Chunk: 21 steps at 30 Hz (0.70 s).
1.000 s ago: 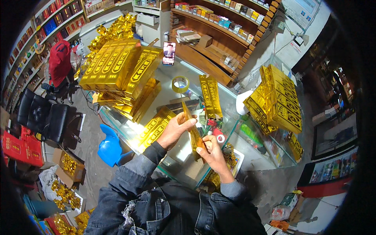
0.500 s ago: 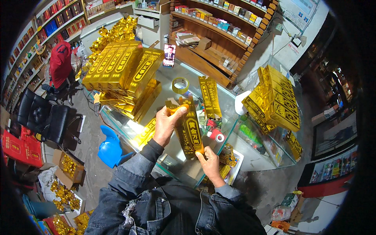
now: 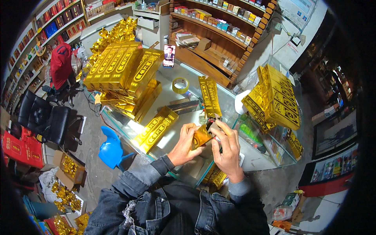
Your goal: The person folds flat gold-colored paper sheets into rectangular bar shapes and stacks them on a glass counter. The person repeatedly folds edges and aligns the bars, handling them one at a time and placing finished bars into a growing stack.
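Note:
A gold cardboard box (image 3: 202, 137) with shiny sides is held above the glass counter, one end turned toward me. My left hand (image 3: 185, 145) grips it from the left, thumb below and fingers behind. At its right edge are the bent fingers and thumb of my right hand (image 3: 228, 148), which seem to pinch the end flap; the fingertips partly hide it. Beyond the hands lies a flattened gold carton (image 3: 210, 97). Left of my left hand, gold boxes (image 3: 156, 127) rest on the counter.
A tall stack of gold boxes (image 3: 113, 70) stands at left on the counter (image 3: 178, 131), another gold stack (image 3: 280, 98) at right. Between them are a tape roll (image 3: 180, 85) and a propped phone (image 3: 169, 56). A blue stool (image 3: 109, 148) stands on the floor at left.
The long gold box has swung from upright to end-on toward me, moving slightly right. My right hand has risen from its lower end to the end edge. My left hand has moved down and right.

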Each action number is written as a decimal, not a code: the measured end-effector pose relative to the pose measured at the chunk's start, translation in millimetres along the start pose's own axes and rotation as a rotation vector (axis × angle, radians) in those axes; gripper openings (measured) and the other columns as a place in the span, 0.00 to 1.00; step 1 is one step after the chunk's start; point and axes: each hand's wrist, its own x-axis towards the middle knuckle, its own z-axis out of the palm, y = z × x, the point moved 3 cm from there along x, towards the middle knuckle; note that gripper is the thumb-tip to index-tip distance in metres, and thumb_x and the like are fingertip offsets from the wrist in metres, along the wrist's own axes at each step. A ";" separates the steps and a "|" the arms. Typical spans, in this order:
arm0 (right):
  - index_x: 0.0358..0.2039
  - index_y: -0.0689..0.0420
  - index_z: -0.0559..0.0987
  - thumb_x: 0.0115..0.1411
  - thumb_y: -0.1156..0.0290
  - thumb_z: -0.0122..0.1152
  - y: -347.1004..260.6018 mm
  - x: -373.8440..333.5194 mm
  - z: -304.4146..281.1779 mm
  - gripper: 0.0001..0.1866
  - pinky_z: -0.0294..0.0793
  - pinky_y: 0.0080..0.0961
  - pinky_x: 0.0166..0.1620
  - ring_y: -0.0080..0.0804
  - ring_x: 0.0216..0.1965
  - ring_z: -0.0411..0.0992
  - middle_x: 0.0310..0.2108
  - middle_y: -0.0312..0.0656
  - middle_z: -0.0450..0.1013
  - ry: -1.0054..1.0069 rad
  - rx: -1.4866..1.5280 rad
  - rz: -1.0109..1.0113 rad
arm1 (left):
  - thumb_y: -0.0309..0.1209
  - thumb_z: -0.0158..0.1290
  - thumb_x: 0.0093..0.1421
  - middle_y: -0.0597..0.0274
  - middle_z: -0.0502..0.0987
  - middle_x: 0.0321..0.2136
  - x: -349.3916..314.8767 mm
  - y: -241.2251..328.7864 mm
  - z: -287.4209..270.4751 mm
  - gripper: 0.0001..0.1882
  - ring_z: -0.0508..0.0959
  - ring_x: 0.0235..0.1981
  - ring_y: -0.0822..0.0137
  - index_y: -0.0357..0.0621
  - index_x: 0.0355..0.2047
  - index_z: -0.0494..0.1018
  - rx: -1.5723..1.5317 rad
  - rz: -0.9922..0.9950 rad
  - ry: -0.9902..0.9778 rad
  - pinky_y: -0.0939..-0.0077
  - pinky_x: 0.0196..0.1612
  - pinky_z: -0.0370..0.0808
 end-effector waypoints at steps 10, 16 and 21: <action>0.43 0.60 0.76 0.52 0.85 0.63 -11.3 4.6 0.5 0.17 0.73 0.38 0.44 0.46 0.41 0.72 0.38 0.45 0.75 0.095 0.208 -0.099 | 0.28 0.63 0.56 0.47 0.68 0.51 -10.4 24.5 -19.3 0.31 0.73 0.50 0.48 0.54 0.61 0.68 0.145 0.179 0.123 0.64 0.51 0.76; 0.45 0.59 0.77 0.52 0.83 0.65 -10.4 1.5 9.0 0.19 0.73 0.37 0.47 0.43 0.42 0.72 0.50 0.49 0.71 0.081 0.127 -0.116 | 0.31 0.64 0.56 0.47 0.69 0.53 -8.8 25.9 -28.0 0.22 0.74 0.53 0.49 0.48 0.51 0.74 0.143 0.122 0.119 0.63 0.52 0.75; 0.43 0.59 0.80 0.55 0.75 0.65 -13.2 3.7 7.9 0.13 0.74 0.36 0.48 0.43 0.44 0.72 0.56 0.50 0.67 -0.040 0.048 -0.129 | 0.26 0.62 0.55 0.48 0.70 0.55 -4.8 32.1 -31.7 0.16 0.75 0.51 0.48 0.42 0.45 0.75 0.044 0.162 0.158 0.62 0.55 0.73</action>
